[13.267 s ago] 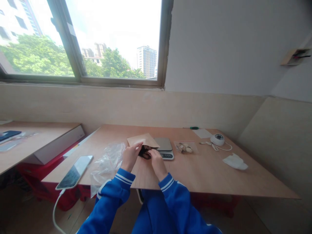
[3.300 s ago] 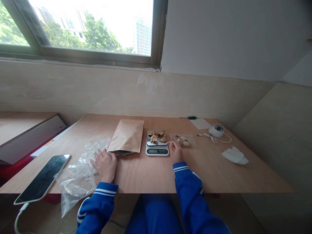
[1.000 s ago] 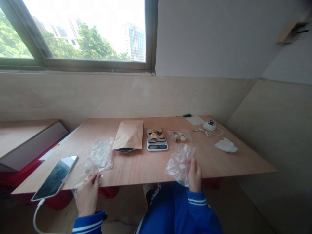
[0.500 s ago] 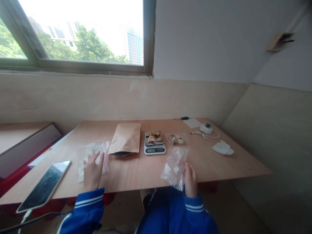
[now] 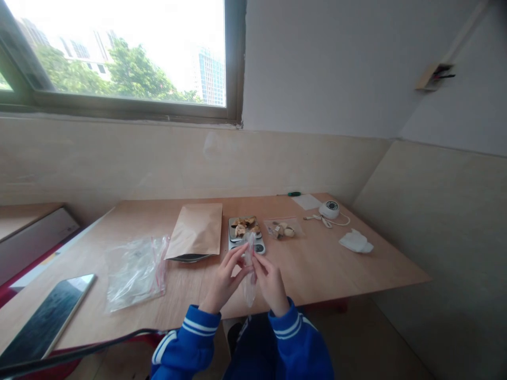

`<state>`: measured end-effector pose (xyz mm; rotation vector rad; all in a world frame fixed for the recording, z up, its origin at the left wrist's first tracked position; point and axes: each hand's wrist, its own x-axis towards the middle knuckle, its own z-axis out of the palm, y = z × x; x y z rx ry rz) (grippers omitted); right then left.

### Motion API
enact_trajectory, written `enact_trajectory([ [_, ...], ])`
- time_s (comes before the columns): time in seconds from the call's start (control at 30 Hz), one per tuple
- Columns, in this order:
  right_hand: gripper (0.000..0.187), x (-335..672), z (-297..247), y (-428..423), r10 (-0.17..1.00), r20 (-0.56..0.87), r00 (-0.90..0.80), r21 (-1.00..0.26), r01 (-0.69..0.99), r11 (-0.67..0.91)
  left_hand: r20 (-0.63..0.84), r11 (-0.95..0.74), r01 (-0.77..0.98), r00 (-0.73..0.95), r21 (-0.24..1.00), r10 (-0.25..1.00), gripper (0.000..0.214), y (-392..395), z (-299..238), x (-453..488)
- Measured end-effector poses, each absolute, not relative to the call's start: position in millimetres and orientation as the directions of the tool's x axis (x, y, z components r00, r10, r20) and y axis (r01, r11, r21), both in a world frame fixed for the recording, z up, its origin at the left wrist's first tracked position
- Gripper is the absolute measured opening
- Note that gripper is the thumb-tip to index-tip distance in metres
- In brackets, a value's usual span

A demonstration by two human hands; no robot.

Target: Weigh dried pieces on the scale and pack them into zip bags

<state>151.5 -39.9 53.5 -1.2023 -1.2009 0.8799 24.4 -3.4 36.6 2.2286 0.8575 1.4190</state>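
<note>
A clear plastic zip bag (image 5: 249, 287) hangs edge-on between my two hands, in front of the scale. My left hand (image 5: 229, 272) pinches it from the left, and the fingers of my right hand (image 5: 270, 279) grip its right side near the top. Just behind the bag, the small kitchen scale (image 5: 259, 247) carries several pale brown dried pieces (image 5: 241, 228) on its metal plate. The hands and bag cover most of the scale's display. Left of the scale lies a brown kraft paper pouch (image 5: 198, 229), its dark mouth facing me.
A stack of clear zip bags (image 5: 137, 274) lies at the left, near a phone (image 5: 47, 316). Right of the scale are a filled small bag (image 5: 284, 229), a white round device with cable (image 5: 329, 210), a crumpled white tissue (image 5: 356, 241) and a green-handled screwdriver (image 5: 294, 194).
My left hand has left the stack of clear bags and moved right to the single bag. My right hand has brought that bag left, in front of the scale, turning it edge-on.
</note>
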Motion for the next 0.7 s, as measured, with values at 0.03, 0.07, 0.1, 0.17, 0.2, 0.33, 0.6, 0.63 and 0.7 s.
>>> enact_trajectory([
  [0.03, 0.045, 153, 54, -37, 0.962, 0.201, 0.184, -0.978, 0.095, 0.187, 0.694, -0.743, 0.3, 0.271, 0.598, 0.667, 0.046, -1, 35, 25],
  [0.07, 0.046, 155, 54, -35, 0.964, 0.197, 0.176, -0.979, 0.092, 0.183, 0.696, -0.732, 0.308, 0.237, 0.608, 0.678, 0.043, 0, 35, 26],
  [0.1, 0.045, 157, 54, -32, 0.967, 0.192, 0.171, -0.98, 0.087, 0.179, 0.693, -0.717, 0.318, 0.206, 0.621, 0.691, 0.04, 0, 35, 26],
  [0.17, 0.045, 163, 53, -27, 0.967, 0.188, 0.17, -0.981, 0.077, 0.177, 0.687, -0.687, 0.335, 0.14, 0.645, 0.713, 0.036, 0, 34, 26],
  [0.2, 0.045, 167, 53, -24, 0.964, 0.194, 0.185, -0.98, 0.077, 0.182, 0.687, -0.674, 0.341, 0.102, 0.655, 0.719, 0.034, 0, 34, 25],
  [0.33, 0.042, 189, 52, -7, 0.922, 0.246, 0.298, -0.969, 0.105, 0.224, 0.69, -0.629, 0.377, -0.036, 0.68, 0.723, 0.035, 9, 32, 17],
  [0.6, 0.036, 210, 33, 55, 0.89, 0.455, 0.024, -0.769, 0.514, 0.379, 0.689, -0.58, 0.416, -0.181, 0.7, 0.701, 0.019, 37, 12, 11],
  [0.63, 0.033, 210, 27, 63, 0.88, 0.475, -0.013, -0.691, 0.614, 0.382, 0.685, -0.566, 0.428, -0.2, 0.705, 0.701, 0.02, 38, 7, 12],
  [0.7, 0.034, 211, 14, 77, 0.879, 0.469, -0.086, -0.542, 0.758, 0.363, 0.68, -0.536, 0.471, -0.213, 0.701, 0.702, 0.027, 38, -1, 12],
])
